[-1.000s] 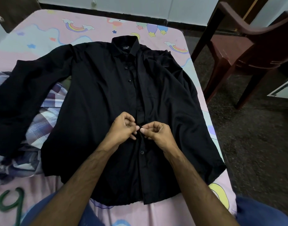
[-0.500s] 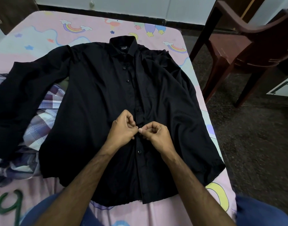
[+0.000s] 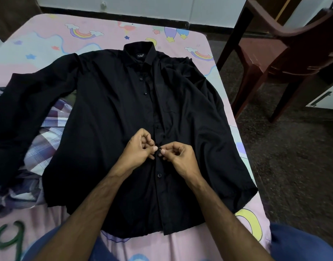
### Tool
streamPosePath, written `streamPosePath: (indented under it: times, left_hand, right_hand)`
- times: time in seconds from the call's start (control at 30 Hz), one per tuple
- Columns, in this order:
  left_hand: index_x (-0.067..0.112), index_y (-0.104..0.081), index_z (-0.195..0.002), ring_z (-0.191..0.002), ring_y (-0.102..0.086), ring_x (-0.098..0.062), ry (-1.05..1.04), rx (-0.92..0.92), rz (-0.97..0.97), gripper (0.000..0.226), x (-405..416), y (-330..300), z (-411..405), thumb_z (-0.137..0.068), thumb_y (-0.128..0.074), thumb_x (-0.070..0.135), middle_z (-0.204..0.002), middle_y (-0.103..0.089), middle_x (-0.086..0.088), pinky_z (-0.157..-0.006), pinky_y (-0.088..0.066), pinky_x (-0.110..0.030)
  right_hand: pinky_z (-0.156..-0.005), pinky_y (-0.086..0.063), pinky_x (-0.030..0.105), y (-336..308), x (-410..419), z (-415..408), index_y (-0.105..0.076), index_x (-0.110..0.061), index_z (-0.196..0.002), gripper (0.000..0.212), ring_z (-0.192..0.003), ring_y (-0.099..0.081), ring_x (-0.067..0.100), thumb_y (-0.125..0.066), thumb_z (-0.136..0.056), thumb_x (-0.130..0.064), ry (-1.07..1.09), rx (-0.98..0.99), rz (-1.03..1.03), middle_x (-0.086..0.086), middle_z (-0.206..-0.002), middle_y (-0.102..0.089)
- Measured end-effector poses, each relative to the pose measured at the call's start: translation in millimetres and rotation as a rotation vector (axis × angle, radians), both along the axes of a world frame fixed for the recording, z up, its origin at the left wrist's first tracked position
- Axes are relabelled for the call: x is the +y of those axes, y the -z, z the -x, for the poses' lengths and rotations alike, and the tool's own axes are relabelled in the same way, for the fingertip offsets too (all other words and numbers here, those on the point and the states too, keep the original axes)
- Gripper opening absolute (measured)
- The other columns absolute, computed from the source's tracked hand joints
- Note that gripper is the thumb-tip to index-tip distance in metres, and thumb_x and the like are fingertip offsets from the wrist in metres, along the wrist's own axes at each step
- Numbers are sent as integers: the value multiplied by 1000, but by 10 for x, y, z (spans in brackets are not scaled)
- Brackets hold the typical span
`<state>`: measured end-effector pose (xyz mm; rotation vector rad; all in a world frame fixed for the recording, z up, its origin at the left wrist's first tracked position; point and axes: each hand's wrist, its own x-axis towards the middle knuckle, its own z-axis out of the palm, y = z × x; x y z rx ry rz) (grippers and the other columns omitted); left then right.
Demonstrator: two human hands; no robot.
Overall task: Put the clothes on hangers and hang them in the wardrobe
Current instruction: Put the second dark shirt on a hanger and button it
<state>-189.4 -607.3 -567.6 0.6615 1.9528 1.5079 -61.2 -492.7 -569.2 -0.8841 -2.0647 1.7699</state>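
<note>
A black long-sleeved shirt (image 3: 109, 117) lies spread face up on the bed, collar away from me. My left hand (image 3: 137, 149) and my right hand (image 3: 178, 157) meet at the shirt's front placket, about mid-chest. Both pinch the placket fabric around a small black button (image 3: 159, 149) between their fingertips. Another button sits just below my hands, and two more show higher up. The left sleeve stretches out over a heap of checked clothes. No hanger is in view.
A checked purple-and-white garment (image 3: 45, 136) lies crumpled under the shirt's left sleeve. The bed has a pink sheet (image 3: 97, 40) with rainbows. A dark red plastic chair (image 3: 286, 53) stands on the floor to the right. A green cord (image 3: 9, 240) lies at the bottom left.
My two hands stay at the placket; the fingertips have drawn slightly apart and a button now shows between them. The shirt has not shifted.
</note>
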Motion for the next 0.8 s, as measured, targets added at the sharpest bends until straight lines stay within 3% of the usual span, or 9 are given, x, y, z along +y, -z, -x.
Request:
streamPosePath:
  times: [0.17,0.33,0.53,0.67,0.8]
  left_hand:
    - [20,-49,-86,-59,-61,-7,-58,97,81,31,44,26,-64,-85,-72,-1,-77,-62,0,-57,-54,-27]
    - [16,-60,-94,-64,-66,-13,-62,31,87,22,30,-5,-39,-84,-76,5,-79,-69,-5,-58,-56,-26]
    - [17,-65,-97,-69,-70,-12,-35,-17,72,26,-15,-61,-32,-80,-83,7,-81,-72,-5,-61,-58,-27]
    - [17,-68,-97,-72,-71,-12,-4,26,96,23,-18,-96,-44,-80,-82,7,-84,-71,-3,-62,-59,-27]
    - [16,-73,-93,-75,-73,-11,19,56,139,16,-32,-144,-63,-81,-83,13,-83,-74,-2,-63,-59,-23]
  right_hand:
    - [-79,-61,33,7,-38,-1,-78,-16,-86,12,-80,-74,21,-87,-78,-18,70,-1,-33,2,-79,-77]
    - [-76,-62,33,16,-88,8,-77,-19,-80,11,-77,-74,17,-88,-78,-23,141,-13,-54,-1,-77,-77]
    - [-72,-59,29,23,-83,6,-75,-22,-79,8,-74,-70,16,-83,-82,-21,120,-40,-92,2,-77,-74]
    - [-71,-57,34,6,-63,17,-73,-22,-78,8,-68,-66,11,-80,-82,-21,94,-74,-83,2,-74,-72]
    - [-74,-60,44,-30,-38,32,-71,-23,-78,7,-71,-72,20,-77,-81,-26,78,-113,-108,0,-72,-73]
